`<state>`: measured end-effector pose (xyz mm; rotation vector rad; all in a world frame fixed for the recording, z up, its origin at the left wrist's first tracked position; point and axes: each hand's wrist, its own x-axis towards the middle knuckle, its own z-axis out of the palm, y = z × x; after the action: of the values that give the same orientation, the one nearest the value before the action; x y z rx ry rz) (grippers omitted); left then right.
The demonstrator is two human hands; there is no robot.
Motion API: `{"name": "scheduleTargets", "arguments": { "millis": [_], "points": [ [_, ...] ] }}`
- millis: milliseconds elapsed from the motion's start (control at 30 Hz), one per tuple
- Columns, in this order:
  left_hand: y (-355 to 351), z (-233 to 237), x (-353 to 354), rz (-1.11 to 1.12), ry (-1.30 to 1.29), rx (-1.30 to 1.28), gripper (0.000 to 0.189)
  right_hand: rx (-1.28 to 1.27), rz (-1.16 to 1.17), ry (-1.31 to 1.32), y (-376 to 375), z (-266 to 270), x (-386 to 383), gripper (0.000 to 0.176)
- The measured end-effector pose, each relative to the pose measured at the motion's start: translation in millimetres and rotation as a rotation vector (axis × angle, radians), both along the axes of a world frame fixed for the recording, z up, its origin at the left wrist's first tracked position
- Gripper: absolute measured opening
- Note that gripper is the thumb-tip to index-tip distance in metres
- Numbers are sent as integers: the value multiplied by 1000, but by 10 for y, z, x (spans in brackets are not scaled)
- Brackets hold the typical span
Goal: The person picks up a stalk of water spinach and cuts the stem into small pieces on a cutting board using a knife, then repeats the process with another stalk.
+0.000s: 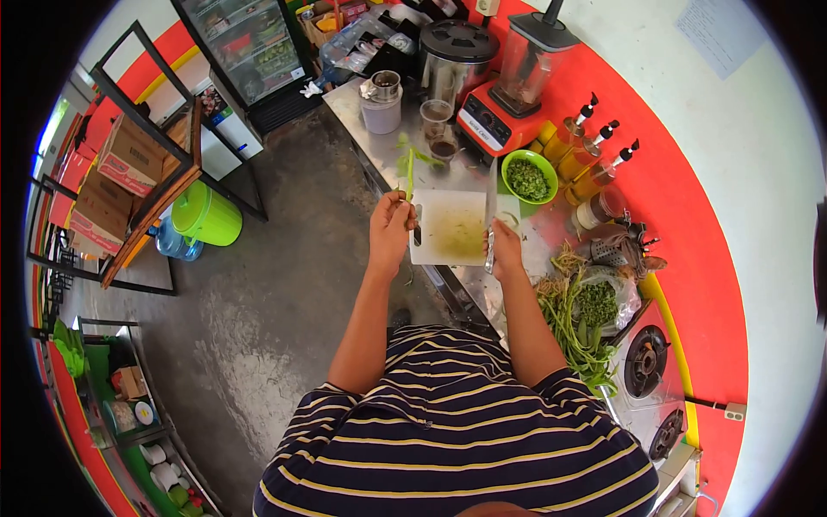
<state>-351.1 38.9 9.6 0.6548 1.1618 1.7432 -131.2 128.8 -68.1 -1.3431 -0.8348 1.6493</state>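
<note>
My left hand (392, 226) is closed around a leafy green stalk (408, 168), held upright at the left edge of the white cutting board (431, 250). In my right hand (506, 250) is a knife (491, 194), its blade pointing away from me over the board's right side. Green stains and small bits mark the middle of the board. Beyond the knife, to the right, sits a green bowl (531, 200) of chopped greens. A heap of long green stalks with roots (577, 332) lies to the right of my right forearm.
A red blender (487, 121), cups (444, 148) and a white bucket (381, 114) stand farther back on the metal counter. Pump bottles (579, 159) line the red wall. A gas stove (633, 414) is at the right. A bag of chopped greens (599, 303) lies near the stalks.
</note>
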Motion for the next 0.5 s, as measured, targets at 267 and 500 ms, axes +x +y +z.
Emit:
{"name": "scheduleTargets", "arguments": {
  "millis": [267, 500],
  "points": [
    [-190, -46, -182, -29, 75, 14, 17, -143, 266, -108, 9, -466, -412, 25],
    [-201, -24, -187, 1, 111, -15, 20, -66, 507, -233, 199, -557, -711, 27]
  ]
}}
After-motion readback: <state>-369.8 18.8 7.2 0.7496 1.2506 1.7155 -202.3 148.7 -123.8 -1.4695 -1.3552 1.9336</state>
